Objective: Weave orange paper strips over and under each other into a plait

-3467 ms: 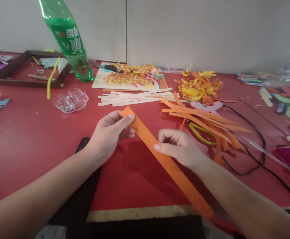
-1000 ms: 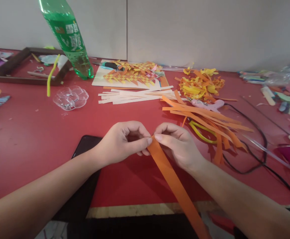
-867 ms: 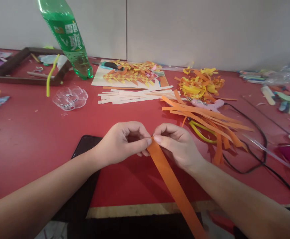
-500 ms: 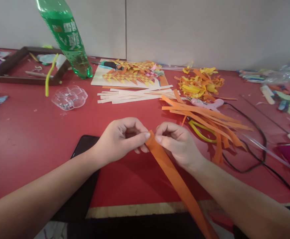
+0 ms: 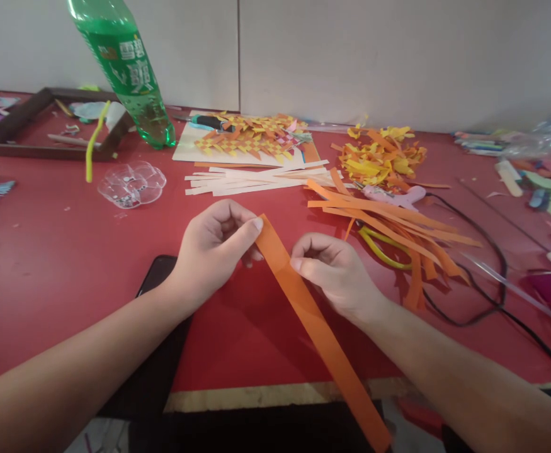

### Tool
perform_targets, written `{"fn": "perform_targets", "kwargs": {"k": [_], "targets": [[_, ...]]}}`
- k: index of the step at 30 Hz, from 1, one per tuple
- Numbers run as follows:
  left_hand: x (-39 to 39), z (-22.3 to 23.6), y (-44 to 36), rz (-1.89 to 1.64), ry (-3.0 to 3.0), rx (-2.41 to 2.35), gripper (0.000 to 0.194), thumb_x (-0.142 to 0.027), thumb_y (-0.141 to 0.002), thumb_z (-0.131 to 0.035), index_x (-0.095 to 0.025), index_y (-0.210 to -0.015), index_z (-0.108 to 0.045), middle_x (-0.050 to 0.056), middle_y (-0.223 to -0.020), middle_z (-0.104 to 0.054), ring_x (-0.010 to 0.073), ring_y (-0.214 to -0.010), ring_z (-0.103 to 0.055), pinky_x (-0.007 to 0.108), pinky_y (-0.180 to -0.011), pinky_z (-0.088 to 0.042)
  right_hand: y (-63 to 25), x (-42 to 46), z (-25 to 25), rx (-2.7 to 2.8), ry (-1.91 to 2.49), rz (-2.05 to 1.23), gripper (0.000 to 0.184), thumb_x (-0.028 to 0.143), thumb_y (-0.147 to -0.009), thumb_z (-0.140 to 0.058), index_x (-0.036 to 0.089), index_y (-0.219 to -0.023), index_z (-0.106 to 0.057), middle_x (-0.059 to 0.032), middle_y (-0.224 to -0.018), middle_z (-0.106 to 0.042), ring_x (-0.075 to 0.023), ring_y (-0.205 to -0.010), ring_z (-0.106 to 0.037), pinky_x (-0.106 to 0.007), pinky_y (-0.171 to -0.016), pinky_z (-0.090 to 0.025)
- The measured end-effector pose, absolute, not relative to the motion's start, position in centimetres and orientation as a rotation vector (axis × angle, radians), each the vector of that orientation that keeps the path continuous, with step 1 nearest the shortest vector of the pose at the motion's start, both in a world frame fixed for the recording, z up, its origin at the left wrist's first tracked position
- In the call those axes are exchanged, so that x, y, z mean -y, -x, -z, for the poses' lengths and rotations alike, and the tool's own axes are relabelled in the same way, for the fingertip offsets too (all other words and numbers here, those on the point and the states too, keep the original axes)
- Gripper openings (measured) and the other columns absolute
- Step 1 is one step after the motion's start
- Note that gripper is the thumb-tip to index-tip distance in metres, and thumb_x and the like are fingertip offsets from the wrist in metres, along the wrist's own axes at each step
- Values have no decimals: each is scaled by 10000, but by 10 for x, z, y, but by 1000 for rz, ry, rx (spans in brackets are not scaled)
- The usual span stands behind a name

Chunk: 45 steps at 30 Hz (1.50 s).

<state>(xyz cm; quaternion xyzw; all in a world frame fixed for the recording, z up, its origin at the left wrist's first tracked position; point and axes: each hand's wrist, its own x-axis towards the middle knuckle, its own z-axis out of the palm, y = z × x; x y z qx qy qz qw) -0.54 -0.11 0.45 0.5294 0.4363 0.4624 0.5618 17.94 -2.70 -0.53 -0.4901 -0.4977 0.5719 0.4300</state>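
Note:
A long orange paper strip [image 5: 320,327] slants from the middle of the view down past the table's front edge. My left hand [image 5: 221,242] pinches its upper end between thumb and fingers. Lower along the strip's right edge, my right hand [image 5: 336,267] closes thumb and forefinger on it. A faint crease crosses the strip between the hands. Right of my right hand lies a bundle of orange paper strips [image 5: 388,220], partly over yellow-handled scissors [image 5: 383,251]. White paper strips [image 5: 251,179] lie beyond my hands.
A green bottle [image 5: 128,82] stands at the back left, near a dark frame [image 5: 29,150] and a clear flower-shaped dish [image 5: 132,184]. A pink glue gun [image 5: 395,197] trails a black cord. Yellow-orange woven paper pieces [image 5: 251,138] lie behind. A dark phone-like slab [image 5: 157,352] rests under my left forearm.
Earlier my hands met at the strip's top end. Now my left hand has moved up and left with that end, while my right hand stays lower, so more strip shows between them.

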Motion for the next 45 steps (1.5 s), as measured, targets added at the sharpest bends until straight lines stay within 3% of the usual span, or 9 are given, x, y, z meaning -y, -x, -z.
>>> {"fn": "perform_targets", "kwargs": {"k": [7,11,16,21,29,37,40,45], "targets": [[-4,-2,7,-1311,-1190,-1114,141,-228,-912,-594,-222,-805,-503,-41,-738,-545,59,-504,-508,181,-455,-425,-179,29,2,1260,1243,-1474,100,215,-674,-662,186,-630,-576,58,-559,-475,-68,-493,-348,-231,-470,-262],[-9,-4,7,-1347,-973,-1116,173,-276,-893,-634,-232,-790,-502,-48,-706,-500,65,-500,-469,182,-436,-400,-179,30,3,1253,1256,-1497,89,210,-670,-657,188,-634,-579,56,-559,-481,-70,-493,-356,-233,-467,-250],[-5,-7,5,-924,-873,-988,285,-458,-839,-659,-187,-782,-593,-9,-671,-594,98,-503,-524,171,-358,-379,-177,31,5,1238,1227,-1463,98,225,-689,-652,190,-637,-576,47,-569,-504,-81,-512,-390,-244,-494,-285],[3,-12,2,-543,-1163,-917,169,-279,-714,-819,-156,-755,-710,-9,-659,-633,99,-586,-569,159,-455,-483,-179,30,6,1239,1225,-1439,95,217,-704,-638,189,-647,-568,46,-569,-497,-86,-521,-386,-248,-500,-271],[2,-8,2,-726,-1087,-965,140,-253,-717,-823,-169,-736,-712,-33,-652,-635,58,-537,-527,136,-472,-430,-179,27,6,1229,1190,-1426,110,197,-723,-645,179,-651,-563,59,-570,-483,-67,-507,-360,-233,-488,-254],[-5,3,3,-1122,-967,-1144,253,-411,-776,-780,-174,-772,-693,-44,-606,-553,45,-485,-445,142,-432,-368,-178,28,4,1224,1189,-1459,88,182,-710,-643,180,-651,-578,64,-564,-494,-60,-485,-372,-225,-462,-249],[-4,0,4,-959,-1033,-1066,266,-427,-778,-771,-171,-783,-699,-22,-647,-595,68,-514,-494,165,-450,-410,-179,28,5,1186,1193,-1462,86,187,-701,-651,180,-650,-582,65,-548,-498,-58,-474,-370,-220,-455,-247],[1,-6,3,-606,-1195,-1004,204,-314,-700,-832,-168,-785,-717,2,-764,-659,106,-636,-577,181,-526,-498,-180,27,7,1120,1191,-1488,108,206,-707,-668,180,-650,-580,63,-537,-511,-54,-457,-374,-210,-445,-239]]}}
